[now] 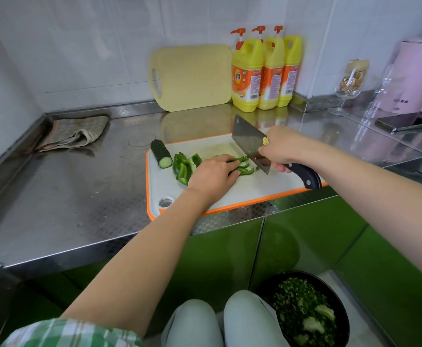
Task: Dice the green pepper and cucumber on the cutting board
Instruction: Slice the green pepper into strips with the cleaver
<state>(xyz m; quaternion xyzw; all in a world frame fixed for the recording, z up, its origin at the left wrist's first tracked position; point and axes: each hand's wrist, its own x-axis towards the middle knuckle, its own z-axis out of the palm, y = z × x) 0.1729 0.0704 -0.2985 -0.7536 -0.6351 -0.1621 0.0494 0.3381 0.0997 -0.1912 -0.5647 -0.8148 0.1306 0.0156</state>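
A white cutting board with an orange rim lies on the steel counter. A cucumber piece rests at its far left corner, cut face toward me. Green pepper chunks lie beside it. My left hand presses down on several pepper strips, fingers curled over them. My right hand grips the black handle of a cleaver, whose blade edge meets the board just right of the strips.
A yellow board and three yellow detergent bottles stand against the wall. A cloth lies at the left. A glass, a pink appliance and a phone sit at the right. A black bin of scraps stands on the floor.
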